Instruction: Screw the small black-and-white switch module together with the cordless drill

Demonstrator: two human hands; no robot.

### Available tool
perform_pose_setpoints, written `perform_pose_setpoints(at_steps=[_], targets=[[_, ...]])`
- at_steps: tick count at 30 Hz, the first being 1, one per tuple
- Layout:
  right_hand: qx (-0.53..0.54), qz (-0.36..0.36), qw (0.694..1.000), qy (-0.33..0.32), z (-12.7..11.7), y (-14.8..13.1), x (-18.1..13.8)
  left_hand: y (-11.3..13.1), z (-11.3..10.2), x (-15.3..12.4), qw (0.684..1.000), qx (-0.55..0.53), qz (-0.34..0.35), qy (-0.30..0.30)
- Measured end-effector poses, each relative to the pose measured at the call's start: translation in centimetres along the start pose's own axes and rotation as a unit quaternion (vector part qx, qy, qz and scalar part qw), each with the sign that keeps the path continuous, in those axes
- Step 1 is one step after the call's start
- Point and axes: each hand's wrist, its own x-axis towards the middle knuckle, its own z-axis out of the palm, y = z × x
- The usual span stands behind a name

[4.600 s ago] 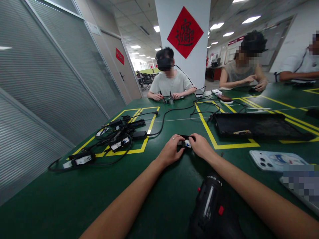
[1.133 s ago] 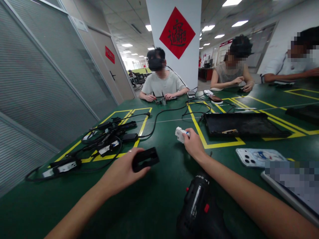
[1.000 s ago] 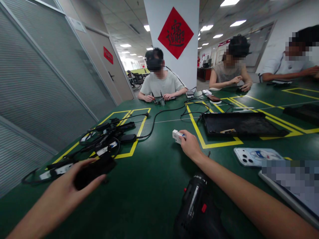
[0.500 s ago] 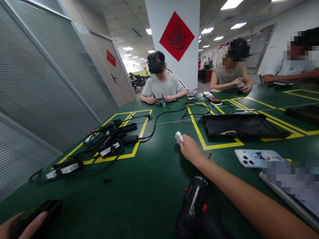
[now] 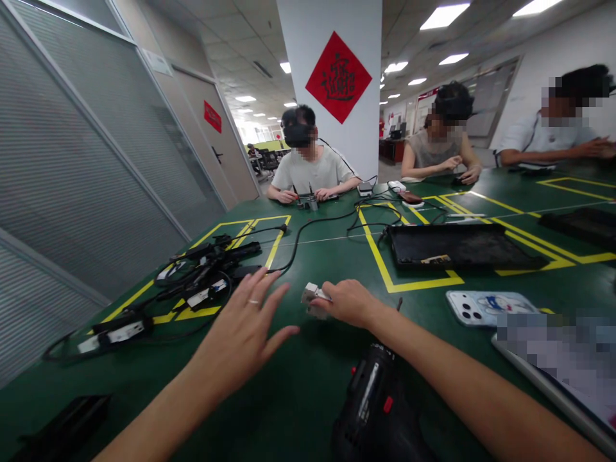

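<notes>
Head view: right hand (image 5: pixel 351 303) pinches white module (image 5: pixel 310 296), left hand (image 5: pixel 240 333) fingers spread, drill (image 5: pixel 380 410) near, phone (image 5: pixel 491 307) beside.

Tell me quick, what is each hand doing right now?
Left hand: open, fingers spread, holding nothing.
Right hand: closed on the small white part.

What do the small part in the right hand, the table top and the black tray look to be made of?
Part: probably moulded plastic, pale grey-white, matte, blocky edges.
Table: looks like a green mat, likely rubber or vinyl, with a soft sheen and yellow tape lines.
Tray: black, dull, thin raised rim; plastic or coated metal, cannot tell which.
</notes>
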Motion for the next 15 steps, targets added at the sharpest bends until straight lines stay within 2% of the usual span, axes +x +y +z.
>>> perform_pose_setpoints(at_steps=[1, 3, 6, 10, 13, 15], targets=[[-0.008, -0.011, 1.000, -0.002, -0.1, -0.1, 0.0, 0.9, 0.9, 1.7, 0.999, 0.005, 0.049, -0.020], [-0.015, -0.027, 1.000, -0.003, -0.2, -0.2, 0.0, 1.8, 2.4, 4.2, 0.984, 0.087, 0.119, -0.096], [-0.010, -0.038, 0.999, -0.003, -0.3, -0.1, -0.1, 1.9, 3.6, 5.9, 0.962, 0.170, 0.139, -0.163], [0.068, -0.027, 0.997, 0.030, 0.1, 0.1, -0.1, 0.9, 3.0, 4.9, 0.961, 0.199, 0.088, -0.168], [0.132, 0.004, 0.990, 0.040, 0.8, 0.7, -0.1, -1.1, 0.3, 2.3, 0.966, 0.201, 0.003, -0.162], [0.152, 0.028, 0.987, 0.038, 1.3, 1.2, 0.0, -3.3, -2.3, -0.2, 0.958, 0.205, -0.098, -0.172]])
